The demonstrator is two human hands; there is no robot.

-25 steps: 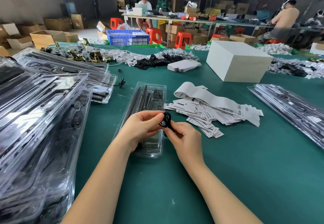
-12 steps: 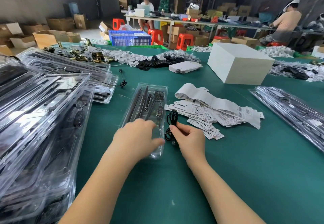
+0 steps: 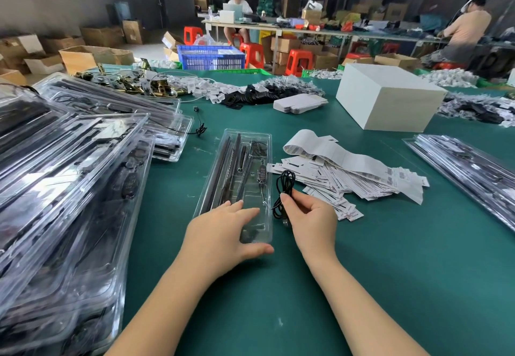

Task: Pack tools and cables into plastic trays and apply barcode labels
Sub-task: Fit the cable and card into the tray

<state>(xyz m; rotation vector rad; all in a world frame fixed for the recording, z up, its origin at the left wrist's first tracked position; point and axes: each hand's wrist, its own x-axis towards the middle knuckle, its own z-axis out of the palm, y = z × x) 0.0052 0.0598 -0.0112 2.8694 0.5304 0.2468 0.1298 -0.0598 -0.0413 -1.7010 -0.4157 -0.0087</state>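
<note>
Your left hand (image 3: 223,233) is lying flat, fingers straight, on the near end of the clear tray (image 3: 237,177) on the green table (image 3: 390,258). Your right hand (image 3: 312,216) is pinching the coiled black cable (image 3: 284,188) just beside the tray, near the pile of labels (image 3: 348,174).

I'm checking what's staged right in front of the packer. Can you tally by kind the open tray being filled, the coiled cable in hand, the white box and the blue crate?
Open clear plastic tray: 1
Coiled black cable, pinched by the right hand: 1
White box: 1
Blue crate: 1
Total: 4
</note>
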